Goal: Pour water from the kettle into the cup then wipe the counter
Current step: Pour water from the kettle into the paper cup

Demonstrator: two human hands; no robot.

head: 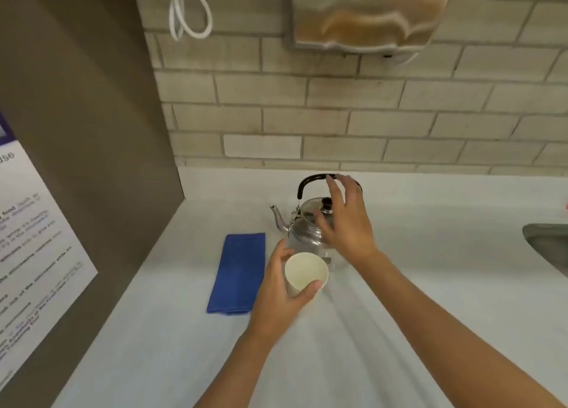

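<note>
Fingers of the left hand wrap the white cup, steadying it for the pour. Just behind, mid-counter, the right hand reaches spread-fingered for the steel kettle's handle, nothing gripped. The blue cloth waits leftward.

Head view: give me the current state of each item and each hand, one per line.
kettle: upright on the counter, lid on, spout pointing left
cup: held upright, looks empty
blue cloth: folded flat on the counter, untouched
left hand: gripping the cup
right hand: open, fingers at the kettle handle, not closed on it
</note>
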